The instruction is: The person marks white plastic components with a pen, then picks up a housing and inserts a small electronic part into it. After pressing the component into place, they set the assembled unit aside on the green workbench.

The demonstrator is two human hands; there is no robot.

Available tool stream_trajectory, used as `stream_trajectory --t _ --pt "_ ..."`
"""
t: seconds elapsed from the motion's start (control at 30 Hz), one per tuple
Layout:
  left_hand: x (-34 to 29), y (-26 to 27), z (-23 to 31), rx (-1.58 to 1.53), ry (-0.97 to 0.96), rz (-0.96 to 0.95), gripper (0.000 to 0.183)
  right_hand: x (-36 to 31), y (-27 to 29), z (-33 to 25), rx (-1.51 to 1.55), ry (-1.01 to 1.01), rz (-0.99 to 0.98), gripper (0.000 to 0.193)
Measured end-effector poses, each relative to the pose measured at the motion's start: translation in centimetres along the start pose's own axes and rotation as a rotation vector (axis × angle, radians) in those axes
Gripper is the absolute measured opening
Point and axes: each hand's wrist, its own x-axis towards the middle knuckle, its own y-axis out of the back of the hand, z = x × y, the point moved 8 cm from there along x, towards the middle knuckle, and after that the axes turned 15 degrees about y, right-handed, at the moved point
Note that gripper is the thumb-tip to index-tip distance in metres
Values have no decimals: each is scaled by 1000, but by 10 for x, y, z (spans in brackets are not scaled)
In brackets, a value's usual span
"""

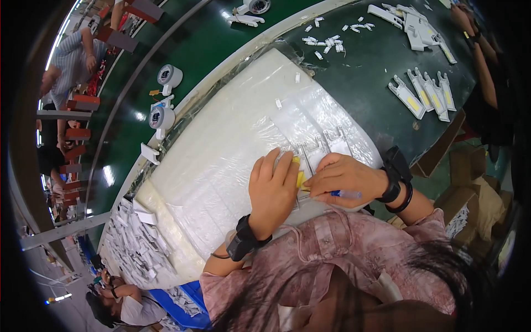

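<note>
My left hand [272, 188] is closed over a white plastic part with a yellow strip [300, 178], its fingertips at the part's edge. Close beside it, my right hand [347, 180] pinches near the same part and holds a slim pen-like tool [347, 194] with a blue and clear barrel. The working end of that tool is hidden under my fingers. Just beyond my hands, several white forked plastic parts [319, 149] lie in a row on a plastic-wrapped white foam pad [221, 149]. Two small white pieces [278, 103] rest farther up the pad.
White parts with yellow strips [426, 95] and small white pieces [330, 42] lie on the green table at the right. A heap of white parts [135, 243] is at left. Round white devices [162, 117] stand on the green conveyor [130, 144]. Another person's arm [480, 61] reaches in.
</note>
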Motion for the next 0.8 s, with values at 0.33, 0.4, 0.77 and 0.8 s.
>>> stream_trajectory --t 0.33,0.4,0.77,0.8 --pt "-12 -8 -8 -104 28 -84 43 21 30 8 -113 -308 142 14" --pt "-12 -10 -8 -118 20 -69 43 18 20 30 -130 -407 121 17" --pt "-14 -9 -10 -108 25 -35 42 11 14 46 -183 -426 115 23" --pt "-14 -9 -10 -106 25 -47 42 10 14 46 -184 -429 113 23"
